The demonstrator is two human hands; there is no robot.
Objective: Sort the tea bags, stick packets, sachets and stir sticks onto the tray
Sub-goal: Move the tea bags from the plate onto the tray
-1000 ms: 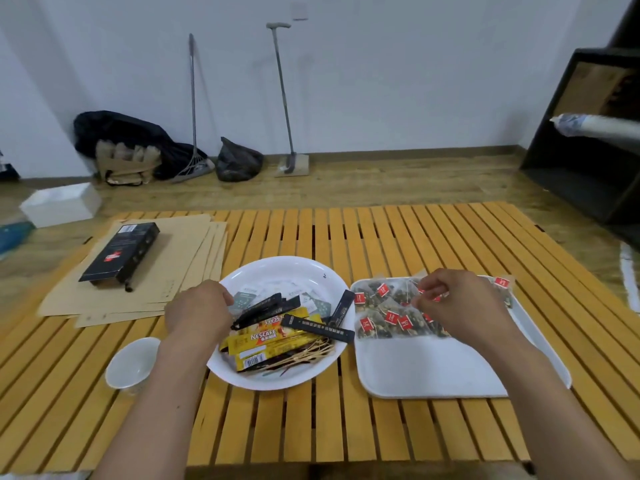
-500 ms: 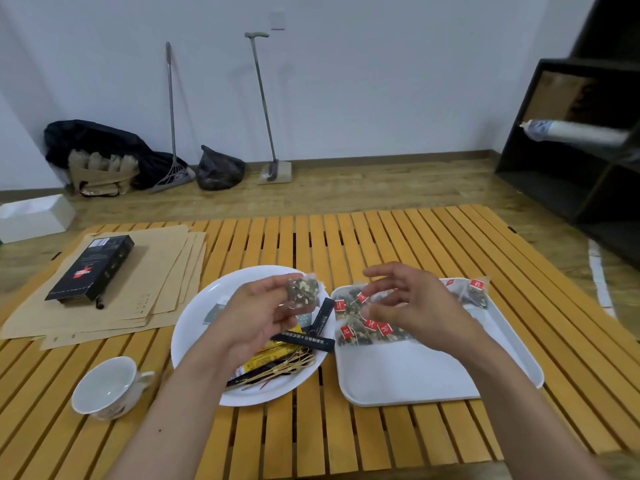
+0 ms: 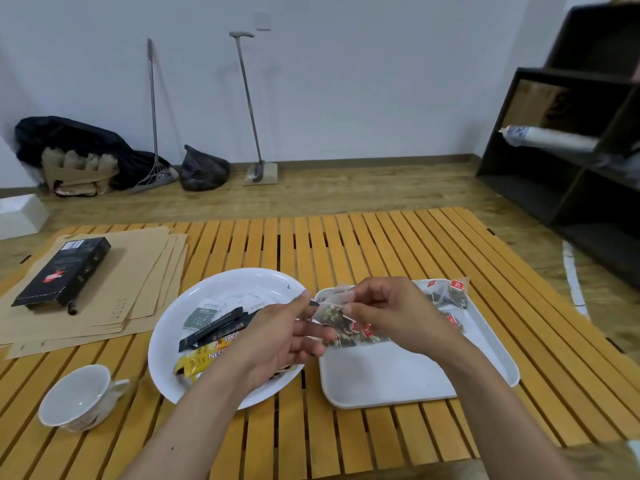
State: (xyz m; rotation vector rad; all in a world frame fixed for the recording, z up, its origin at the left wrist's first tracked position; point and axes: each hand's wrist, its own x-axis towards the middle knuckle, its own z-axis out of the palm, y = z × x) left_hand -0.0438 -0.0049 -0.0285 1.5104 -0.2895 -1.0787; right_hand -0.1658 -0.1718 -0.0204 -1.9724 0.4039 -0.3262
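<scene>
Above the gap between the white plate (image 3: 242, 282) and the white tray (image 3: 398, 382), a clear tea bag (image 3: 330, 308) of dried leaves is pinched from both sides. My left hand (image 3: 277, 341) holds its left edge and my right hand (image 3: 394, 313) holds its right edge. Several tea bags with red tags (image 3: 453, 296) lie along the tray's far side, partly hidden by my right hand. Left on the plate are black stick packets (image 3: 214, 330), yellow stick packets (image 3: 201, 362) and a grey-green sachet (image 3: 201, 317). My left hand hides the stir sticks.
A white cup (image 3: 76, 396) stands at the front left of the slatted wooden table. A black box (image 3: 65, 271) lies on brown envelopes (image 3: 145, 271) at the left. A dark shelf unit (image 3: 571, 168) stands on the floor to the right.
My left hand lifted a tea bag off the plate and carried it right. My right hand rose from the tray's tea bags and took hold of its other edge.
</scene>
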